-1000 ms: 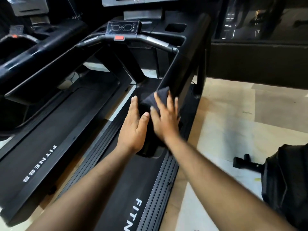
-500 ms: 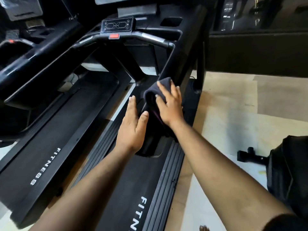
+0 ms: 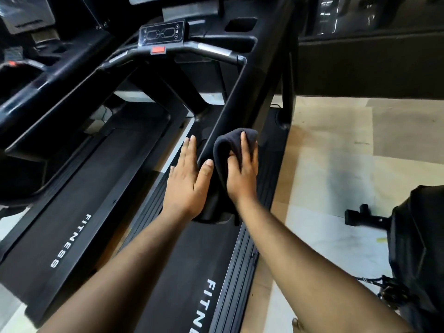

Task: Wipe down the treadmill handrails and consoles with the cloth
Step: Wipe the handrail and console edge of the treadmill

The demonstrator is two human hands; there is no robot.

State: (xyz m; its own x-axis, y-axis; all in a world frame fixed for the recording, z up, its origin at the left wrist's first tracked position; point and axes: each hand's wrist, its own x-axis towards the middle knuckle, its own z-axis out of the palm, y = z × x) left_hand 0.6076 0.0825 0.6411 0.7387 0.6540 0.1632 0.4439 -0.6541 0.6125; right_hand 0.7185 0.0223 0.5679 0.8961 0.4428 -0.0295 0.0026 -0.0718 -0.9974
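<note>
A black treadmill fills the middle of the view. Its right handrail runs from the console down toward me. My right hand presses a dark cloth over the near end of that rail, fingers wrapped on it. My left hand lies flat with fingers together against the rail's left side, just beside the cloth. The small console panel with a red button sits at the top centre, above the curved front bar.
A second treadmill stands close on the left, its belt marked FITNESS. Pale floor lies to the right. A black bag and a black bar sit at the right edge.
My right hand slid the cloth up the right handrail, away from me. The left hand stayed beside the rail. The view shifted slightly.
</note>
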